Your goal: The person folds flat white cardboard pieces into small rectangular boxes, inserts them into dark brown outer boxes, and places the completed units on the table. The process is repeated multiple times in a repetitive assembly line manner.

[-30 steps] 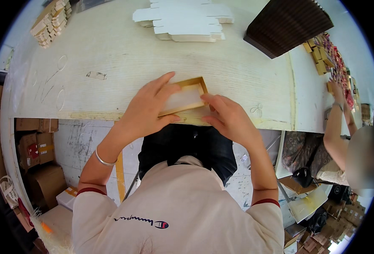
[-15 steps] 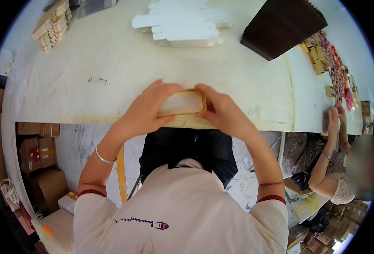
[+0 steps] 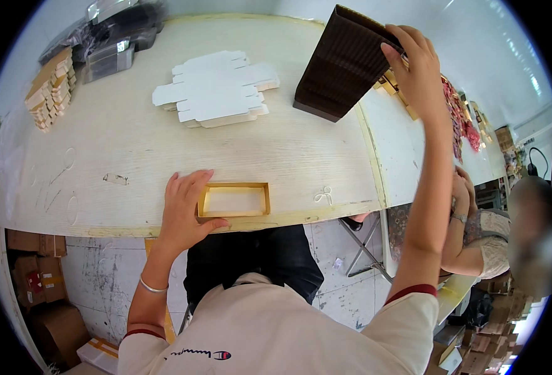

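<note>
At the table's near edge lies a shallow open gold box [image 3: 266,200], rectangular with a pale inside. My left hand [image 3: 185,209] grips its left end, thumb along the near side and fingers at the far side. My right arm reaches out to the far right. There my right hand [image 3: 418,72] pinches the top corner of a tall stack of dark brown trays [image 3: 338,65], fingers over the top edge and thumb against the side. Left of that stack, flat white cardboard blanks [image 3: 216,87] lie in a pile with their tabs sticking out.
Stacked pale pieces [image 3: 52,94] and clear plastic packs [image 3: 108,61] stand at the far left. A thin looped string [image 3: 324,195] lies right of the gold box. A co-worker [image 3: 476,244] sits at the right, near small gold boxes [image 3: 396,87]. Cartons [image 3: 38,278] fill the shelf below left.
My right hand has left the gold box and moved far right onto the dark brown stack. My left hand stays at the box's left end. The whole view has shifted.
</note>
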{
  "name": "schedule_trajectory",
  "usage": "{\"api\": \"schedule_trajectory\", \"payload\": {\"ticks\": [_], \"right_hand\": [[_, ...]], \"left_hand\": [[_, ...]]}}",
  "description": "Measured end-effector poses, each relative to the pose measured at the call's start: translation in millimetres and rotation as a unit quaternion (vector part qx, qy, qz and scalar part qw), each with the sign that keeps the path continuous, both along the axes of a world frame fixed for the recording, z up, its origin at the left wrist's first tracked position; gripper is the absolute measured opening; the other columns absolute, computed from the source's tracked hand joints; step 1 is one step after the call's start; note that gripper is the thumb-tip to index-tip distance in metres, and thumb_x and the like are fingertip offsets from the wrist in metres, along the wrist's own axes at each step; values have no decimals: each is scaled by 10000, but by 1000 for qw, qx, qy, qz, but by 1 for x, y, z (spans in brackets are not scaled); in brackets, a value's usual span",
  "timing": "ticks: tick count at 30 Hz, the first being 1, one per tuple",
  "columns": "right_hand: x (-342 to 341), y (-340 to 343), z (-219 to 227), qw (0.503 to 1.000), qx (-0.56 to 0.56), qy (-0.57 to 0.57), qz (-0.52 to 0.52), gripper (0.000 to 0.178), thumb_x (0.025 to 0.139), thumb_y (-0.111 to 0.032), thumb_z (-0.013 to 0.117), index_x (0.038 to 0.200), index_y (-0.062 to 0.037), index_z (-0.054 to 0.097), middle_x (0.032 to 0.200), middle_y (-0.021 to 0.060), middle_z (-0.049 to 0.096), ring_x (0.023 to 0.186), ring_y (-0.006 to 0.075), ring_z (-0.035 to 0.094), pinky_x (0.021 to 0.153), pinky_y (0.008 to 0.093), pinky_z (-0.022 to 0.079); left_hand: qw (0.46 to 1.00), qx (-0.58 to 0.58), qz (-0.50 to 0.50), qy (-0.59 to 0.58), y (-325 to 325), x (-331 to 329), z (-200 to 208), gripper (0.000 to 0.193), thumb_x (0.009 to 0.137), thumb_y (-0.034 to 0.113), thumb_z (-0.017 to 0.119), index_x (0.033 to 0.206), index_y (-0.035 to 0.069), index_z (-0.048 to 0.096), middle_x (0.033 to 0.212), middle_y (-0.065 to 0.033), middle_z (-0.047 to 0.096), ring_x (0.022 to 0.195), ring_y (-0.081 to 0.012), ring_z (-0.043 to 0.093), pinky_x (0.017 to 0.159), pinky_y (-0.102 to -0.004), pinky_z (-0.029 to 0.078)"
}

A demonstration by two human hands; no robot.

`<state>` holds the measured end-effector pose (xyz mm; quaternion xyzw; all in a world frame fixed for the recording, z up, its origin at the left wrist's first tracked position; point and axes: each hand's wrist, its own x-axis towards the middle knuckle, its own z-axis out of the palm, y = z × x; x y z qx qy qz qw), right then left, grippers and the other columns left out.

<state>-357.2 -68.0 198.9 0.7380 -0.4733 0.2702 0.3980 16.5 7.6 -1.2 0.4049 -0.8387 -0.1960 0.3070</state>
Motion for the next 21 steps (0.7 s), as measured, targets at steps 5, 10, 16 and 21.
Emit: {"api": "schedule_trajectory", "payload": {"ticks": [5,10,16,21], "right_hand": [[-27,-30,19,966,251,-61,-26,148,879,-100,610,976,0,659,920,131,660,826,309,626,803,373,488],[-27,-35,28,965,236,-110,12,166,875,-145,648,940,7,664,862,120,659,794,228,614,787,327,480],[9,32,22,885,203,-386,161,287,919,-249,632,1079,-10,623,979,46,651,873,128,573,808,279,456],[82,97,-79,531,665,-519,80,384,900,-286,647,1202,-58,581,1086,33,585,993,147,527,891,278,418]], "left_hand": [[1000,20,-2,13,1,7,-1,802,673,368,811,1342,94,462,1153,-101,582,1098,-303,493,1101,-504,245],[1000,8,14,7,3,8,-2,797,663,342,817,1338,103,468,1142,-93,580,1086,-307,491,1070,-466,285],[1000,21,5,9,1,4,1,843,614,236,844,1347,83,456,1191,-94,572,1080,-319,492,973,-413,350],[997,71,-14,40,1,7,1,833,655,247,839,1370,102,436,1237,-133,544,1107,-334,499,970,-407,377]]}}
